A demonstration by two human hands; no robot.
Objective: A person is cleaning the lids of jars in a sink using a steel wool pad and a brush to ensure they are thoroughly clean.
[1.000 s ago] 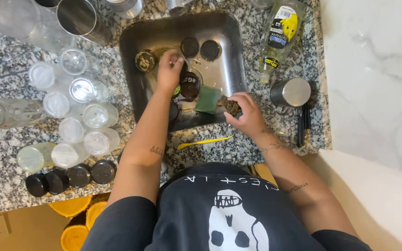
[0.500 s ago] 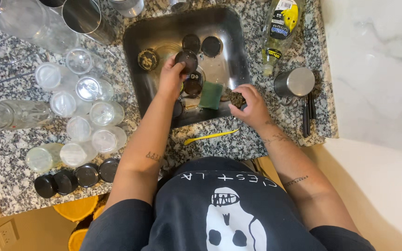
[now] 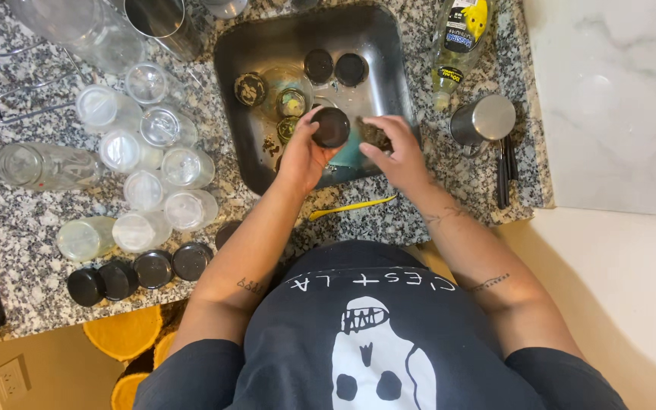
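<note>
Over the steel sink, my left hand holds a round dark lid by its edge. My right hand grips a brownish scrubbing pad just right of the lid, close to touching it. More dark lids and a glass jar lie in the sink basin. A teal sponge shows beneath my hands.
Several upturned glass jars stand on the granite counter left of the sink, with a row of dark lids below them. A dish soap bottle and a metal cup sit right of the sink. A yellow tool lies at the front edge.
My left hand has lifted a dark lid from the basin and brought it toward the right hand, which has moved the scrubbing pad up beside the lid.
</note>
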